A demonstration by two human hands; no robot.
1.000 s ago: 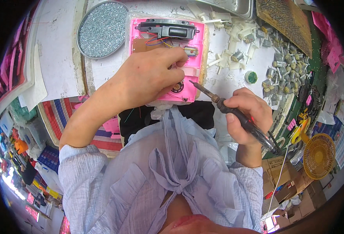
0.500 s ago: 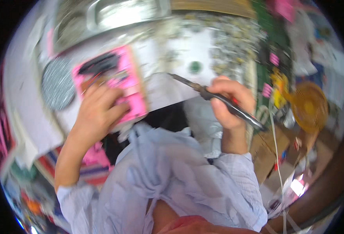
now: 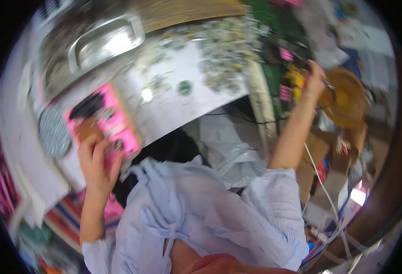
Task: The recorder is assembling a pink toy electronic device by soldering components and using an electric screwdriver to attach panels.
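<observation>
1. Two bare hands are spread well apart: the left hand [image 3: 96,165] over the near left of the tabletop [image 3: 176,112], the right hand [image 3: 315,78] stretched far out to the right, beyond its edge.
2. The left hand's fingers bend over the near left side of a pink casing [image 3: 127,135]; blur hides whether they pinch anything.
3. The right hand is curled around a dark slim tool [image 3: 330,86], whose end juts out toward the basket; the rest of the tool is hidden or blurred.
4. The pink casing lies tilted to the view, near the tabletop's front edge. A long black part [image 3: 87,106] sits at its far end, a brown piece [image 3: 88,128] lies close to the left fingers, and a round dark part [image 3: 118,145] sits toward the near end.
5. Just left of the casing is a round mass of small grey pieces [image 3: 55,131].
6. Beyond the casing stands a shiny metal tray [image 3: 96,52], with a brown board [image 3: 192,11] to its right.
7. Many small pale parts [image 3: 228,59] lie heaped on the tabletop's far right, and a small green tub [image 3: 184,87] stands near them.
8. An orange-yellow basket [image 3: 350,112] is just beside the right hand, with cardboard boxes [image 3: 317,148] below it in view.
</observation>
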